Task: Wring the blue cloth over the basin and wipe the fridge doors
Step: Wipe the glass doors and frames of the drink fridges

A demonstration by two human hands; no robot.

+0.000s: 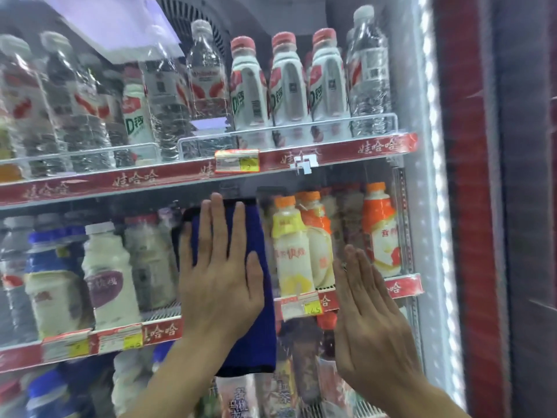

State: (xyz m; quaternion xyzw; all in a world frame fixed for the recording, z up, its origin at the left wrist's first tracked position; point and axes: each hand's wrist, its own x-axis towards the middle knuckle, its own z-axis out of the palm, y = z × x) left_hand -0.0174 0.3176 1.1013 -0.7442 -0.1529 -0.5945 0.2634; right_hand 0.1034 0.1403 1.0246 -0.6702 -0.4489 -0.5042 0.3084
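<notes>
- Against the glass fridge door (346,176), the left hand (220,285) presses the blue cloth (256,336) flat, fingers straight and slightly spread.
- The right hand (370,321) lies flat just beside the cloth, fingers straight and together.
- Behind the glass are three red-capped bottles (289,92) side by side above, three orange-capped bottles (378,230) below and four yellow price tags (249,165).

The left hand (220,285) hides much of the blue cloth (259,333); bottles (54,285) look blurred.

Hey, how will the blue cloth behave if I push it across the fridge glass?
Probably floppy: the blue cloth hangs limp below the left hand. It likely slides easily on the smooth glass door, and would probably drop if released.
</notes>
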